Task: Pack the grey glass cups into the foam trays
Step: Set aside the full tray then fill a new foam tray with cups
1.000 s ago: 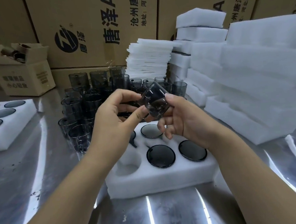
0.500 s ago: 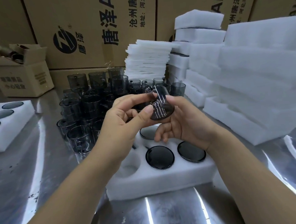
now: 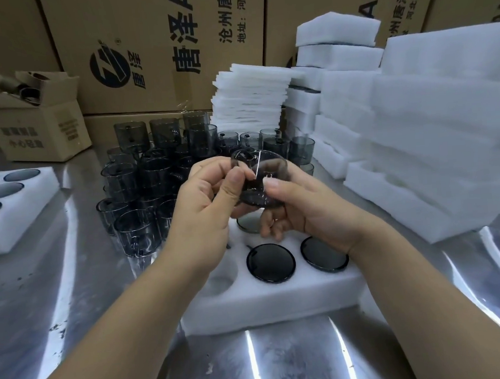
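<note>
Both hands hold one grey glass cup [image 3: 259, 178] in the air, above the back part of the foam tray [image 3: 280, 301]. The left hand [image 3: 206, 210] pinches the cup's left side w/ thumb and fingers closed on it, and the right hand [image 3: 297, 208] holds the right side and bottom, thumb on the wall. The cup is tilted, so I cannot tell exactly where its mouth points. The tray has two cups seated at the front [image 3: 270, 262], at least one more seen under the hands, and an empty hole [image 3: 224, 277] at the front left, partly hidden by the left arm. I judge the cup is being checked before it goes in. What could go wrong: glass is smooth, and the grip is only by fingertips, so it may slip and fall on the seated cups or on the steel table [image 3: 72, 290] and chip. Also the loose cups [image 3: 142, 191] stand very near the left wrist, so a wide move of the arm could knock them. If the cup goes in tilted, the foam edge may catch it and it sits not flat.
</note>
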